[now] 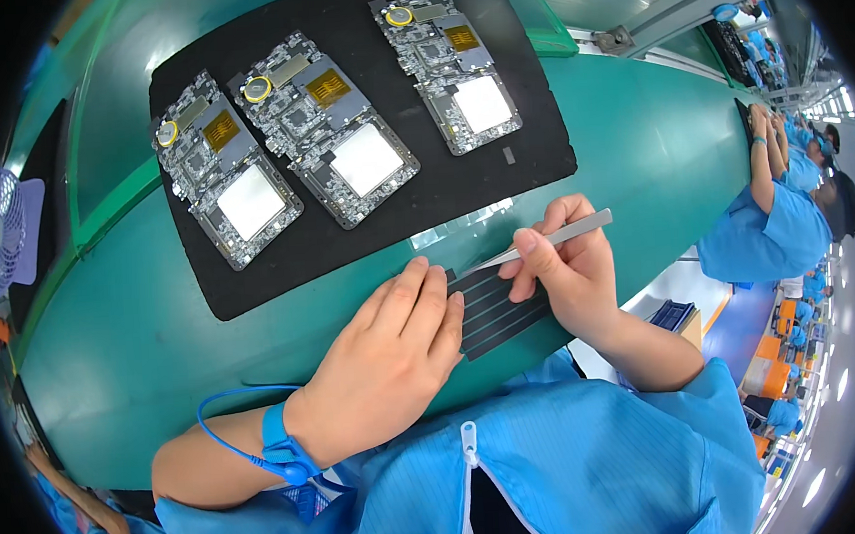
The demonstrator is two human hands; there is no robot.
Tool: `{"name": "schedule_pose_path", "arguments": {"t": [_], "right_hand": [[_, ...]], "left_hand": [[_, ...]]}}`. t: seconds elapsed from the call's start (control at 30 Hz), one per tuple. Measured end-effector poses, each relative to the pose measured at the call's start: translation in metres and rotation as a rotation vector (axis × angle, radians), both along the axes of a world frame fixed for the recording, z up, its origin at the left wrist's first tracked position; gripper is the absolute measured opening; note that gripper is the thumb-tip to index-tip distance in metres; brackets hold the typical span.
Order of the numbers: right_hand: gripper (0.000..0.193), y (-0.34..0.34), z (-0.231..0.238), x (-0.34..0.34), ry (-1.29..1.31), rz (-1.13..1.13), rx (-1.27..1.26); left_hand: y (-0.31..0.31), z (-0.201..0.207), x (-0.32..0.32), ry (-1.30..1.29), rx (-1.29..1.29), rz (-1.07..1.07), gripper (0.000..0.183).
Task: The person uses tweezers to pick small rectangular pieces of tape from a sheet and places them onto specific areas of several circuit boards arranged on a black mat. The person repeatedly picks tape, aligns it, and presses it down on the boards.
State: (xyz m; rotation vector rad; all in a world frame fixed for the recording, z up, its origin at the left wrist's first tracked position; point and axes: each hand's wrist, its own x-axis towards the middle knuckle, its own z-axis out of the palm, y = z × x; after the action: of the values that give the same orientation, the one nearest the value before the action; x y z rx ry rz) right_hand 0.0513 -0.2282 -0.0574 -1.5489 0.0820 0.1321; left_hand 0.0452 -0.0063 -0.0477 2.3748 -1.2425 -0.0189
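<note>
My right hand [573, 272] grips a pair of metal tweezers [578, 229], their tips pointing left to the upper edge of a dark sheet [502, 313] marked into long strips. Flat beside that sheet lies my left hand [379, 360], fingers stretched out and their tips at its left edge. Whether the tweezers pinch anything is too small to tell. Beyond my hands, three circuit boards rest on a black mat [351, 256]: a left one [194, 163], a middle one [297, 128] and a right one [428, 52]. Each carries a yellow-rimmed disc and a silvery plate.
A green work surface [650, 124] runs under the mat. One small grey piece [509, 156] lies near the mat's front right corner. A blue cord and wrist strap [283, 445] circle my left wrist. A purple fan [8, 228] stands far left; a co-worker in blue [769, 223] sits at right.
</note>
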Motion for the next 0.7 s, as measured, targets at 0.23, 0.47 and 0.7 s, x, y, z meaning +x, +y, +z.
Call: {"name": "schedule_pose_path", "arguments": {"t": [0.23, 0.47, 0.7], "right_hand": [[0.022, 0.0066, -0.0035, -0.0018, -0.044, 0.011, -0.035], [0.022, 0.0026, -0.0011, 0.0004, 0.002, 0.003, 0.02], [0.022, 0.0032, -0.0006, 0.0019, 0.012, 0.028, -0.048]], "left_hand": [[0.0021, -0.0022, -0.0015, -0.061, 0.059, -0.029, 0.051], [0.0023, -0.0033, -0.0019, -0.127, 0.103, -0.05, 0.05], [0.0018, -0.0028, -0.001, -0.156, 0.126, -0.057, 0.05]]}}
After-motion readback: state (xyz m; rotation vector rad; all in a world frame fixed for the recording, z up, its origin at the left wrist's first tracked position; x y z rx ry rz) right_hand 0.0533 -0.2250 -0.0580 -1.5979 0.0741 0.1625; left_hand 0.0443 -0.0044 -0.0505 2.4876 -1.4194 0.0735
